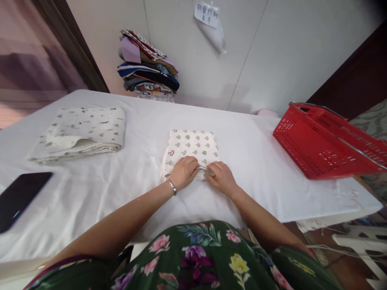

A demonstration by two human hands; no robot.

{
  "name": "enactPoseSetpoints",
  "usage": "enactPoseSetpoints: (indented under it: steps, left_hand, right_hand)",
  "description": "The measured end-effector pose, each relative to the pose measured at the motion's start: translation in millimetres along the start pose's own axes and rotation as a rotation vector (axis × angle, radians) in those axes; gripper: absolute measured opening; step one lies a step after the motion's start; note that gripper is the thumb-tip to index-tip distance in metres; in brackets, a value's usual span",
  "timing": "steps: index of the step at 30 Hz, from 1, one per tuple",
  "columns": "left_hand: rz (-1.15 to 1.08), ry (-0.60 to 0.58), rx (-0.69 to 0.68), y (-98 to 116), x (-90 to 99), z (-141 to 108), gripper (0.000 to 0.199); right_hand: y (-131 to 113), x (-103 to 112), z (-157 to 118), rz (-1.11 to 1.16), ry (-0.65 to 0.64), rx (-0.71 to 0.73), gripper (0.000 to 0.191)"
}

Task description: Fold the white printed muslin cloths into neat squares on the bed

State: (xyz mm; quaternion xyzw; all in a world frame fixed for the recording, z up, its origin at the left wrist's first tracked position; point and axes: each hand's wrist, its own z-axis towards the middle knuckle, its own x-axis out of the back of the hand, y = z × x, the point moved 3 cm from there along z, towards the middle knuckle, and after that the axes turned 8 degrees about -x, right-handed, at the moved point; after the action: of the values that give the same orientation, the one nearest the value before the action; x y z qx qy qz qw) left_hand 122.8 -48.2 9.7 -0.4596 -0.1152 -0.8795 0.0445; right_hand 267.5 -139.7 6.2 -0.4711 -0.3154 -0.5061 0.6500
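A folded cream cloth [193, 143] printed with grey, green and red mushroom shapes lies at the middle of the table in front of me. My left hand [183, 172] and my right hand [222, 176] meet at its near edge, fingers closed on the cloth's layers. Between the fingertips the edge lifts slightly, and several layers show below it. A bracelet circles my left wrist. The undersides of both hands and the thumbs are partly hidden.
A second folded patterned cloth [87, 127] lies at the left, behind a black phone [22, 197]. On the right stands a red plastic basket [326, 141]. A stack of folded fabrics [149, 66] rises beyond the white-covered table's [256, 161] far edge, against the wall.
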Motion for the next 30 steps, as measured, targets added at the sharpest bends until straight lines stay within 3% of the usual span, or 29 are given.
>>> enactPoseSetpoints:
  steps: [5,10,17,23,27,30]
  left_hand:
    - [0.053,0.009,-0.044,5.9,6.4,-1.3,0.018]
    - [0.169,-0.038,-0.183,10.4,1.5,-12.0,0.021]
    - [0.052,0.031,-0.010,-5.0,9.1,4.1,0.017]
    - [0.066,0.023,-0.001,-10.4,14.3,13.9,0.014]
    - [0.159,0.076,-0.117,-0.5,13.3,3.0,0.023]
    - [0.198,0.012,-0.265,9.0,7.4,-5.9,0.023]
  right_hand:
    - [1.2,3.3,-1.7,-0.069,0.044,0.026,0.022]
    - [3.8,0.4,-7.6,-0.109,-0.032,0.083,0.024]
    - [4.3,8.6,7.8,0.035,0.032,0.021,0.021]
    - [2.7,12.3,16.7,0.010,0.031,0.045,0.024]
    - [4.6,10.9,15.0,0.005,0.013,0.079,0.024]
    - [6.2,9.9,14.7,0.022,0.005,0.095,0.025]
